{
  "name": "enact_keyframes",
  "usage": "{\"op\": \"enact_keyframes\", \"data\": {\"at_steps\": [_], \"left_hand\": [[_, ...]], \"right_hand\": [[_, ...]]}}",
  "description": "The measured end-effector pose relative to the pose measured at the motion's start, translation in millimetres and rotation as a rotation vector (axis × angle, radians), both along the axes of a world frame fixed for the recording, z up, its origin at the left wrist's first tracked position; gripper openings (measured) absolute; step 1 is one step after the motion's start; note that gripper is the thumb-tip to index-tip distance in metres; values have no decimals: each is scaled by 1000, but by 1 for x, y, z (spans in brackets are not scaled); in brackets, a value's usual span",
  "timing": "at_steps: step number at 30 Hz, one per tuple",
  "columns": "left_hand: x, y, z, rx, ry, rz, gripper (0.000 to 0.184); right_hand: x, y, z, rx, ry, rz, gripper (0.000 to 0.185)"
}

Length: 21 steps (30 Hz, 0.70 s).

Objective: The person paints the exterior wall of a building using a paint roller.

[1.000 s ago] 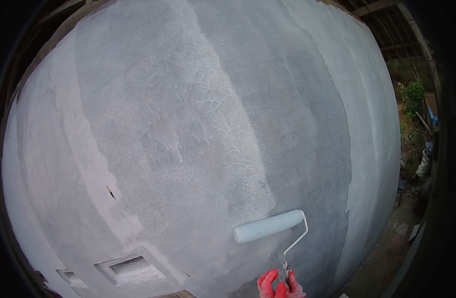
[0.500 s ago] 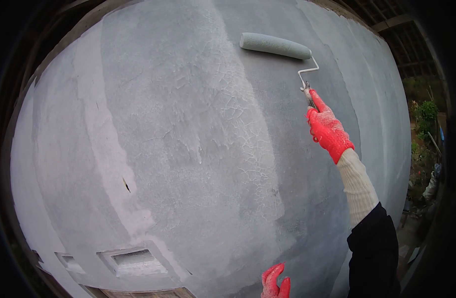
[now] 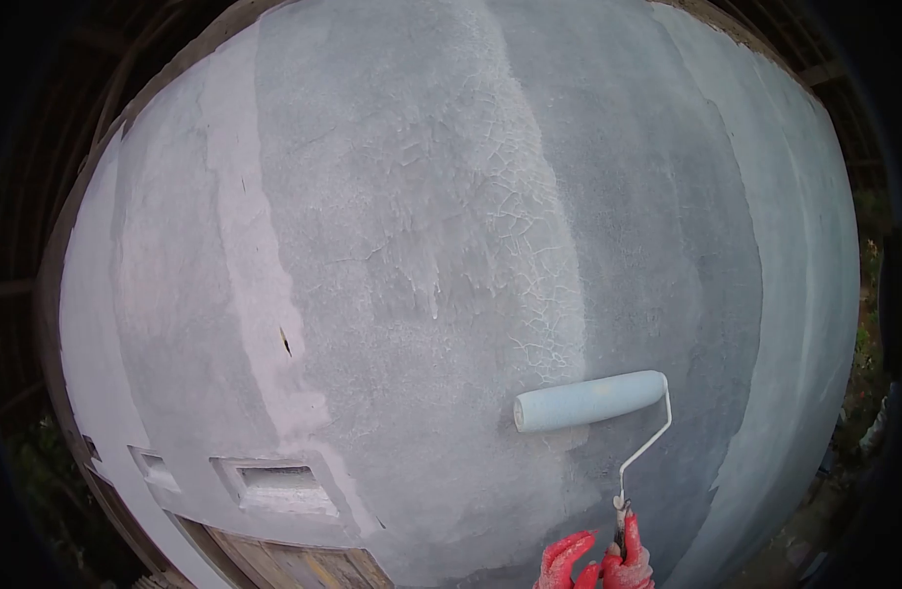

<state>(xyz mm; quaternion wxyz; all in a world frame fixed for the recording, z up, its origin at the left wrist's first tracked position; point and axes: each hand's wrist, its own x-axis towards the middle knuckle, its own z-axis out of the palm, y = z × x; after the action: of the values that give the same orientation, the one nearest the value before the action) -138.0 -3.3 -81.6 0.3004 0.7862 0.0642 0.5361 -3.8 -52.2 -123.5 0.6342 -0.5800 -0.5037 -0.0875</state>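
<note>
A paint roller (image 3: 590, 400) with a pale, wet-looking sleeve lies against the grey wall (image 3: 422, 245) low in the view, tilted slightly up to the right. Its bent white wire frame (image 3: 643, 447) runs down to the handle. My right hand (image 3: 629, 565), in a red-coated glove, is closed around that handle, with one finger stretched up along it. Just left of it, my left hand (image 3: 563, 563) in a matching glove has its fingers curved and apart from the thumb, close beside the handle. The lower parts of both hands are cut off by the frame's bottom edge.
A small recessed opening (image 3: 279, 489) and a weathered wooden panel (image 3: 294, 564) are at the lower left of the wall. Cracked, peeling coating (image 3: 534, 245) runs down its middle. Dark roof timbers and greenery show at the sides.
The roller has come down the wall from the upper right to low centre-right, with my right hand lowered too. My left hand is now right beside my right hand.
</note>
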Motion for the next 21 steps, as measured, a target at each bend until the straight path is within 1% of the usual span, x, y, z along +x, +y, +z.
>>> {"op": "enact_keyframes", "data": {"at_steps": [2,4,5,6,7,9,10,11,12,14,15,18,19,21], "left_hand": [[-10,2,2,-19,22,36,43],[-22,3,2,-5,2,74,43],[-28,5,3,17,-22,105,44],[-33,7,5,16,-23,106,44],[-38,9,7,33,-24,125,43],[-41,12,13,40,-24,137,43],[-39,15,20,42,-35,137,42],[-39,16,26,44,-45,138,42],[-38,16,32,41,-43,136,42],[-36,20,44,75,-58,148,42],[-35,21,49,77,-55,149,42],[-37,22,52,84,-67,142,42],[-38,22,49,60,-75,118,42],[-39,25,45,44,-83,86,42]], "right_hand": [[-11,4,1,1,-1,27,54],[-12,14,9,-46,-3,30,48],[-6,29,8,46,-12,61,68],[2,38,10,-9,2,50,70],[7,43,30,-67,17,37,72],[4,51,99,-32,34,79,73],[2,59,138,33,-44,34,73],[4,71,172,66,-44,35,73],[4,81,211,40,-5,52,70],[-2,96,286,61,-27,-48,67],[-6,98,311,56,-34,-88,66],[-13,102,322,75,-46,-122,67],[-12,104,304,44,-45,-104,68],[-11,102,234,47,-67,-35,70]]}}
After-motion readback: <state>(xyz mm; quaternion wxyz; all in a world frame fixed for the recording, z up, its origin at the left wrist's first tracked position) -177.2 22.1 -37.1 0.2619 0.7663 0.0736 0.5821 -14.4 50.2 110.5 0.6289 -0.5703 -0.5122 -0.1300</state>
